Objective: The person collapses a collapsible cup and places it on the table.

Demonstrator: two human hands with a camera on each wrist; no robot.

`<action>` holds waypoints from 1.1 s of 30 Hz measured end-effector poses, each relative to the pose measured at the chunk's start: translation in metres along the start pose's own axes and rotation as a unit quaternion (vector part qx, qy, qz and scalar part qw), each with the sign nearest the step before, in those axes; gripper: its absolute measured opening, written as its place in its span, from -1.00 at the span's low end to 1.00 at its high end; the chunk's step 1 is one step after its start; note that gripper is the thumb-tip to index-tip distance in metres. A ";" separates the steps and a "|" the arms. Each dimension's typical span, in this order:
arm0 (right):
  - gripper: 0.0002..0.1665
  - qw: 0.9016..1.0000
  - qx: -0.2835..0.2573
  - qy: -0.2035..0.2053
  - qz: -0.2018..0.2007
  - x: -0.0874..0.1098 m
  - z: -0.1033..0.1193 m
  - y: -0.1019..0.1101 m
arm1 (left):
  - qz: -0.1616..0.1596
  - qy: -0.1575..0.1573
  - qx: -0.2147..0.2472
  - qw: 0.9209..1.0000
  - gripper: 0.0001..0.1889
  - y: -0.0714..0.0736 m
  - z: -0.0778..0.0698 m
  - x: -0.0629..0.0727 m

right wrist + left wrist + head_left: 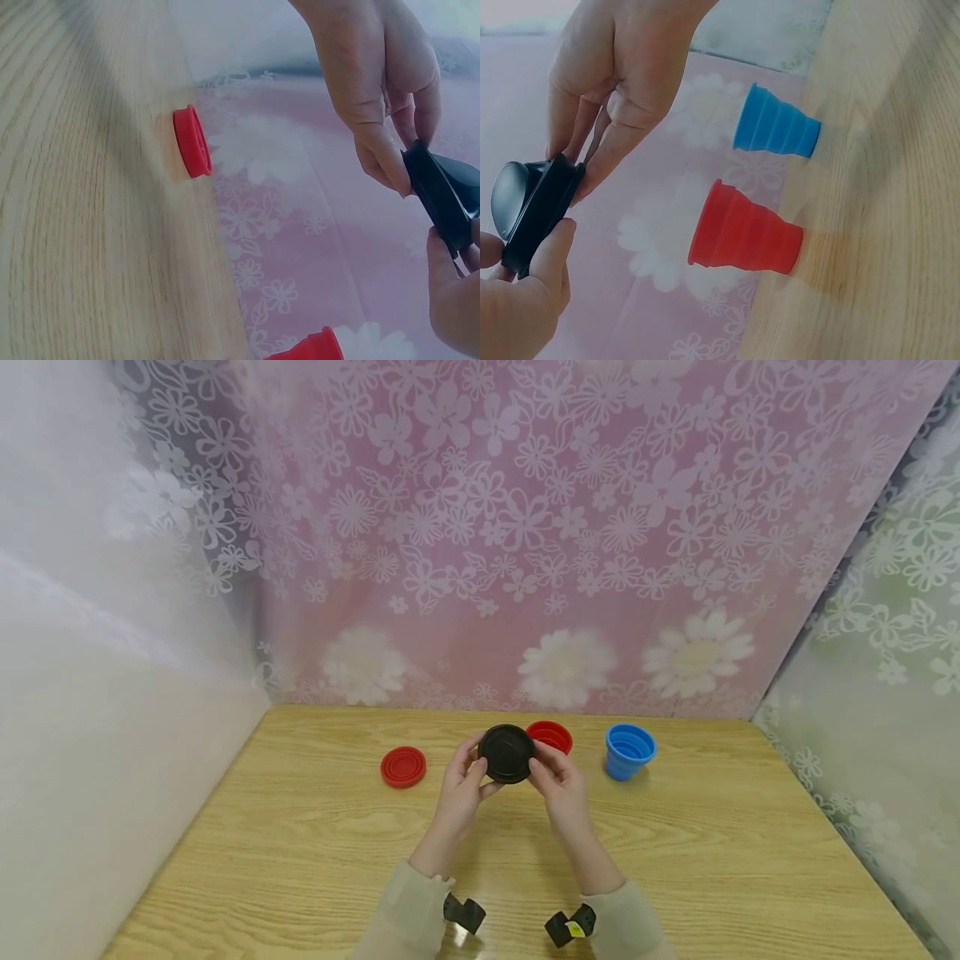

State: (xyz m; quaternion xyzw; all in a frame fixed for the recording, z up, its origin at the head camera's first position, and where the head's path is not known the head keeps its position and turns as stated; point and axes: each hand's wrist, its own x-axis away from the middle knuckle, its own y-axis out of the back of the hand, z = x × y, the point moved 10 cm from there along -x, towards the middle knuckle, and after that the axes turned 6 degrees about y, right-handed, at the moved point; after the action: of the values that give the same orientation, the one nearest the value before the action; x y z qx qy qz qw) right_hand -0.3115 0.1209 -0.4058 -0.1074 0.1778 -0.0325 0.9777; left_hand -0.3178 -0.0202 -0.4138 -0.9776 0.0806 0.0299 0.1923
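Observation:
Both hands hold a black collapsible cup [507, 753] up over the table, its round mouth facing me in the head view. My left hand [460, 783] pinches its left edge between thumb and fingers, and my right hand [561, 785] grips the right edge the same way. From the side, in the left wrist view, the black cup [540, 214] is mostly flattened, with a rounded part bulging out on the far side. Behind it stands a red collapsible cup [555, 734], partly hidden in the head view; the left wrist view shows this red cup [746, 229] extended.
A blue collapsible cup [628, 752] stands extended to the right. On the left, a flattened red collapsible cup [403, 767] lies on the wooden table [300, 843]. Flower-patterned curtains [525, 527] close off the back and sides.

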 end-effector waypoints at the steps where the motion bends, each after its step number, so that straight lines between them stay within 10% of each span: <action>1: -0.65 1.000 -0.001 0.001 -0.004 0.000 0.000 0.001 | -0.004 0.000 0.000 1.000 -0.64 0.001 0.000 0.000; 14: -0.72 0.999 0.017 -0.025 -0.040 -0.002 0.001 0.010 | -0.029 0.000 0.004 1.000 -0.83 0.010 0.001 -0.002; 33: -0.66 0.999 -0.003 -0.007 0.034 0.000 0.004 -0.005 | 0.010 0.020 -0.008 1.000 -0.65 0.002 0.002 0.002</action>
State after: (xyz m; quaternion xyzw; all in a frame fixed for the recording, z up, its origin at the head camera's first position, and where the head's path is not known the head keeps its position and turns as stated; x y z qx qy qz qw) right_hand -0.3103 0.1169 -0.4009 -0.1041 0.1747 0.0015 0.9791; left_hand -0.3163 -0.0211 -0.4170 -0.9786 0.0943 0.0126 0.1825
